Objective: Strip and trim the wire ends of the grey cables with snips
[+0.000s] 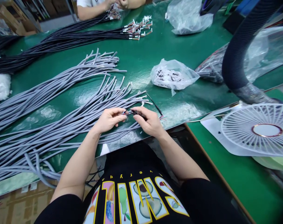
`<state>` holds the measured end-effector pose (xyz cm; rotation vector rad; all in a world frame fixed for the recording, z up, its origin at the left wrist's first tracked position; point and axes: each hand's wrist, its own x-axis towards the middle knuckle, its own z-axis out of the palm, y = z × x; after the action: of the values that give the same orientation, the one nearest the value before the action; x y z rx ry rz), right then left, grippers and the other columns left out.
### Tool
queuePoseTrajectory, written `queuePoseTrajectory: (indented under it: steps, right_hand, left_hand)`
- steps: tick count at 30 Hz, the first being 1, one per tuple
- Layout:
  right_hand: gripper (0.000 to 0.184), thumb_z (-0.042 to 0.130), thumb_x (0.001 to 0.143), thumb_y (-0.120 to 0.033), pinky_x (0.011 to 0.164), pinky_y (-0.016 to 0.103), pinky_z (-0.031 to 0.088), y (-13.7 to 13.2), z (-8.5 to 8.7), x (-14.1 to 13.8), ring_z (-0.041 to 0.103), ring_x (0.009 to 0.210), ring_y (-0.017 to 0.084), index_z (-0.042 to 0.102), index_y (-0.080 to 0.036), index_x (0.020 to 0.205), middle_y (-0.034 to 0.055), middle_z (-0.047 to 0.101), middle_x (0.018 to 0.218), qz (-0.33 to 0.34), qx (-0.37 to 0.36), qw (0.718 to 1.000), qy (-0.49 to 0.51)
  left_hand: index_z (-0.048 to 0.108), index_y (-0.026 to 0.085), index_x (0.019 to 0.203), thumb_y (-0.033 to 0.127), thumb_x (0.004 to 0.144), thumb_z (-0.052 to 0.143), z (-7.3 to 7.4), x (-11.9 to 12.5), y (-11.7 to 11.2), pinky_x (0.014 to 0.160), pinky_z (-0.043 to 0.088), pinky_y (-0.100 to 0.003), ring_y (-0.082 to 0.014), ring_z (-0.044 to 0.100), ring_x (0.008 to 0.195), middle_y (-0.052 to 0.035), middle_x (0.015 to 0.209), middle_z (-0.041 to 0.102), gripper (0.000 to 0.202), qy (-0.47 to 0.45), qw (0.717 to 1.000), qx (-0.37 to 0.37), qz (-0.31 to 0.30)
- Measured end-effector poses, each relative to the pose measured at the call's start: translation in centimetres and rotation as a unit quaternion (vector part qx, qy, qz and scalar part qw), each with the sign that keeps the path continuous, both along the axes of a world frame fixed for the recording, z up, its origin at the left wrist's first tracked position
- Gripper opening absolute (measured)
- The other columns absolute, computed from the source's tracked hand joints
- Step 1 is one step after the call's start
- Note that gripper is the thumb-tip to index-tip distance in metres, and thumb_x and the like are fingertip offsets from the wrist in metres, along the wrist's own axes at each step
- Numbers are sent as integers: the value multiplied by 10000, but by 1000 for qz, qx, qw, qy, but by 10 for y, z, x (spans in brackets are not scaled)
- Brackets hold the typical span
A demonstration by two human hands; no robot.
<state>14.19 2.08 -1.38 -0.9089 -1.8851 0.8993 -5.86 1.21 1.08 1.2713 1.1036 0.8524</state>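
Observation:
My left hand [112,119] is closed, pinching the thin wires at the end of a cable near the table's front edge. Just to its right, my right hand [148,120] is closed on a small black piece whose kind I cannot make out. The fingertips of both hands nearly meet, and thin wires show between them. Grey cables [94,107] lie in a bundle behind and to the left of my hands. A short black cable [156,105] with bare coloured wire ends lies beyond my right hand.
Another grey bundle [62,77] and black cables with white connectors [85,35] lie farther back. A clear bag of small parts [172,76] is ahead to the right. A white fan [255,129] and a dark flexible duct [235,59] stand right. A co-worker's hands [116,4] are across the table.

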Motion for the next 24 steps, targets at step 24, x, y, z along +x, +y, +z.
queuePoseTrajectory:
  steps: [24]
  right_hand:
    - [268,563,911,-320,693,262,507,9,3,4,639,746,147,680,-201,1120,68,710,884,139,97,982,-78]
  left_hand:
    - [678,106,685,384,696,742,-1,-5,-2,402,370,-153,-42,438,445,-6,585,599,285,46,987,-69,-135]
